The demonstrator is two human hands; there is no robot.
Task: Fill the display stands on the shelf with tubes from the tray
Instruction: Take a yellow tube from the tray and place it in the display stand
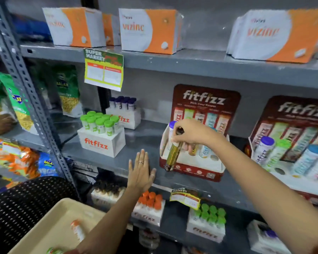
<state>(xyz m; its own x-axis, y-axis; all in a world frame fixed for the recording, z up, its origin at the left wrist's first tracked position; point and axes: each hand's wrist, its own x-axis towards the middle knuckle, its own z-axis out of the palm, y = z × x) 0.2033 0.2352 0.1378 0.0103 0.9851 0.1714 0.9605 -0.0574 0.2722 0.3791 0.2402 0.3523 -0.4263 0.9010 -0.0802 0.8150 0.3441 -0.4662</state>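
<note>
My right hand (pixel 192 133) is shut on the top of a gold tube with a dark cap (pixel 173 153), which hangs tilted over the front left of a red fitfizz display stand (pixel 195 171) on the middle shelf. That stand holds a purple-capped tube (pixel 172 126) and a few others behind my hand. My left hand (pixel 140 171) lies flat and open on the grey shelf edge, left of the stand. A second red stand (pixel 290 143) with several tubes sits to the right. The beige tray (pixel 55 226) at the lower left holds an orange-capped tube (pixel 77 229).
White fitfizz boxes with green-capped tubes (pixel 100 133) and purple-capped tubes (pixel 124 111) stand at the left of the same shelf. Orange and white vizinc boxes (pixel 149 30) line the upper shelf. More tube boxes fill the lower shelf (pixel 206 222). Another person's hand (pixel 0 123) touches snack bags at far left.
</note>
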